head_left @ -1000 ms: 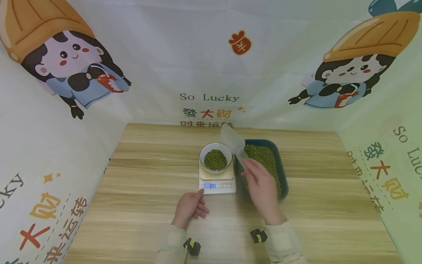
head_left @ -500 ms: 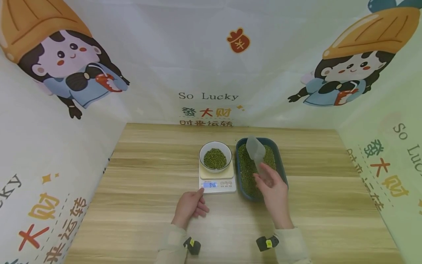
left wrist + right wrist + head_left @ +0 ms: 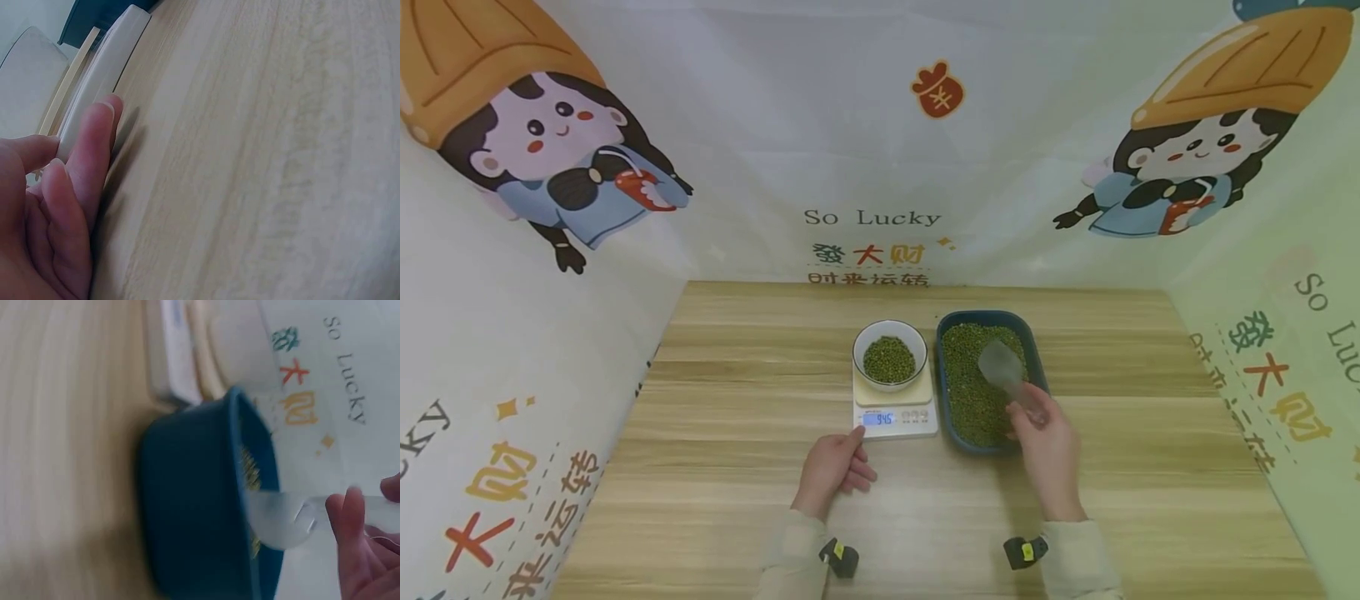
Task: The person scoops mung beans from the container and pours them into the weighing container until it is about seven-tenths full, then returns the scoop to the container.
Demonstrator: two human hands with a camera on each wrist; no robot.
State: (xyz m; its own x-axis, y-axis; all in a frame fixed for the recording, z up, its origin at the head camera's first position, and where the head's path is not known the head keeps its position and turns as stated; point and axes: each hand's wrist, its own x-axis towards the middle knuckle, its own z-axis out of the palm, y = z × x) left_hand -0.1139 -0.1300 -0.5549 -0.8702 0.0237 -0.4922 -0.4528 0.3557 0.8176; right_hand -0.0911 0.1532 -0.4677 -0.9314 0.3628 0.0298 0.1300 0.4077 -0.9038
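My right hand (image 3: 1052, 450) pinches the handle of a translucent plastic scoop (image 3: 1000, 363), whose head is over the dark blue tub (image 3: 1039, 371) of green mung beans (image 3: 966, 379). In the right wrist view the scoop (image 3: 278, 519) overlaps the tub's rim. A white bowl (image 3: 891, 387) with a dark rim holds a smaller heap of mung beans (image 3: 889, 360). It stands on a white kitchen scale (image 3: 917, 432), whose lit display reads 94.6. My left hand (image 3: 829, 471) touches the scale's front left edge with the thumb; its other fingers lie loosely on the table, holding nothing.
The tub stands just right of the scale on a wood-grain table (image 3: 745, 375). White printed cloth (image 3: 775, 108) hangs behind the table and along both sides. A small black camera (image 3: 841, 557) sits at the left wrist, another camera (image 3: 1026, 552) at the right.
My right hand has carried the scoop from beside the bowl rightward and back over the tub. The scale's reading rose from 89.4 to 94.6. My left hand stays at the scale.
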